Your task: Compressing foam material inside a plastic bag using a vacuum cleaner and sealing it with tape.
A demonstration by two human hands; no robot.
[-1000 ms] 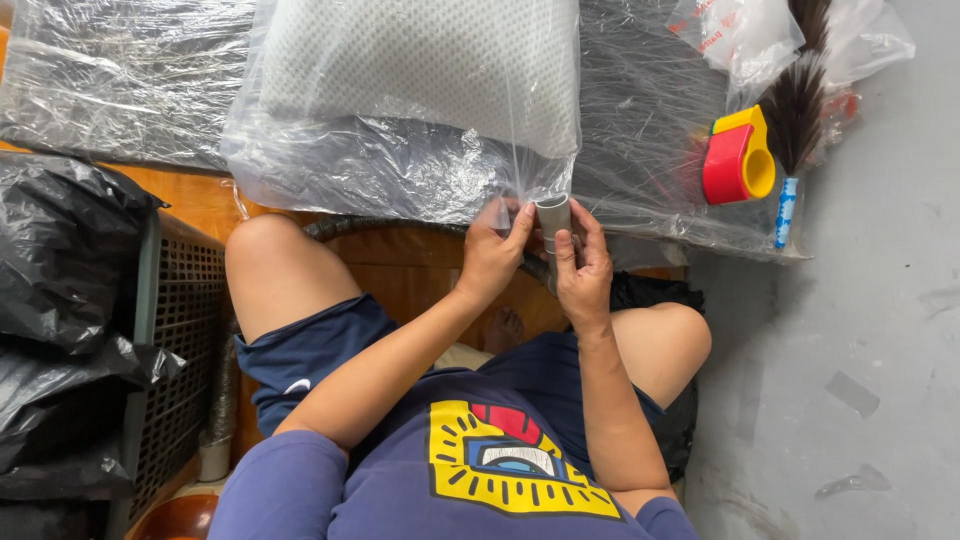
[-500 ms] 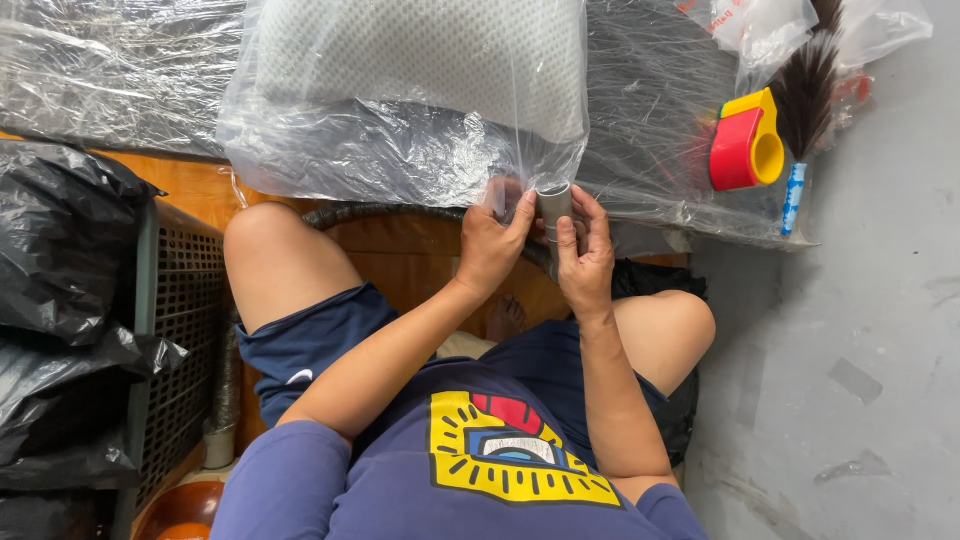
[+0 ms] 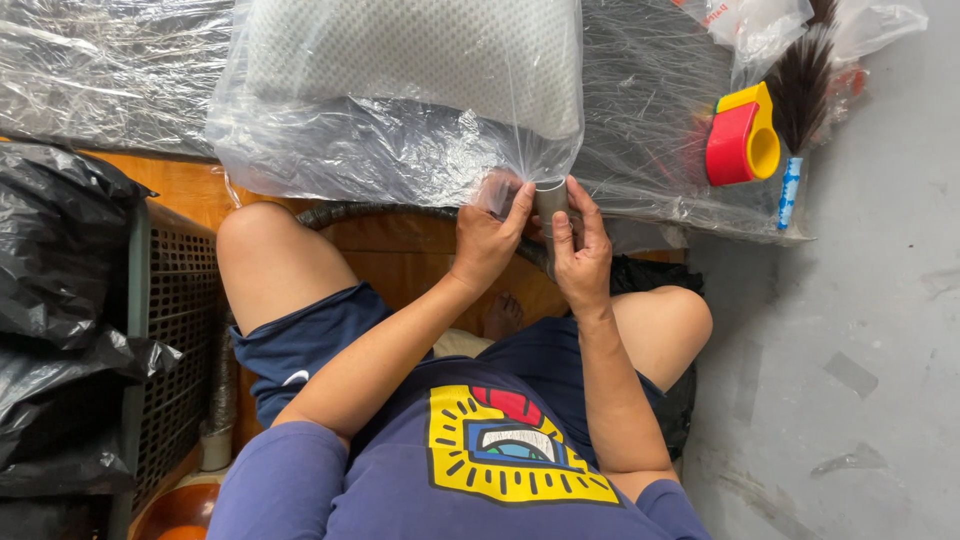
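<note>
Grey tube (image 3: pixel 551 197) is held upright between both hands, touching the gathered corner of the clear plastic bag (image 3: pixel 400 150) that encloses a white pillow (image 3: pixel 420 55). Left hand (image 3: pixel 487 238) is closed on the tube and the bag's neck, fingers curled. Right hand (image 3: pixel 583 250) is wrapped around the tube from the other side. Right of the tube, a red and yellow tape dispenser (image 3: pixel 742 140) and a feather duster (image 3: pixel 800 90) are seen on plastic sheeting.
</note>
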